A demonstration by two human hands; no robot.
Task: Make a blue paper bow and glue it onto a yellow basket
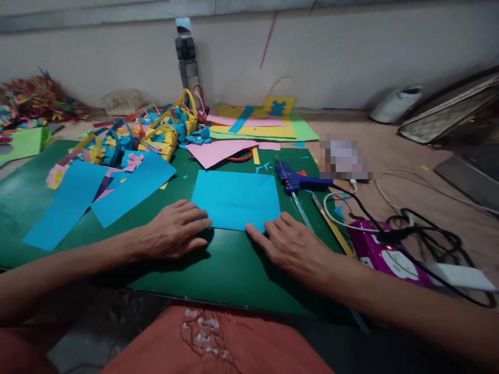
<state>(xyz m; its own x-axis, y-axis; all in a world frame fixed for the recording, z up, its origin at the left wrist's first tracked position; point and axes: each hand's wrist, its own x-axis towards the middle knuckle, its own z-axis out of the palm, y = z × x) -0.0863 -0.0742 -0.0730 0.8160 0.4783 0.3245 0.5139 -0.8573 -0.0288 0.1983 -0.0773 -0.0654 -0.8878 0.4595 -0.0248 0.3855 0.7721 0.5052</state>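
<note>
A folded blue paper sheet (236, 199) lies flat on the green cutting mat (218, 270). My left hand (173, 228) rests palm down at the sheet's near left corner, fingertips on its edge. My right hand (290, 244) presses flat on the near right corner, fingers spread over the fold. Neither hand grips anything. Two larger blue sheets (97, 200) lie to the left on the mat.
A blue glue gun (296, 181) with its black cord lies right of the sheet, beside a ruler (331, 226) and a purple power strip (384, 254). Small woven paper baskets (156, 135), pink paper (218, 150), red scissors (241, 156) and coloured scraps crowd the mat's far side.
</note>
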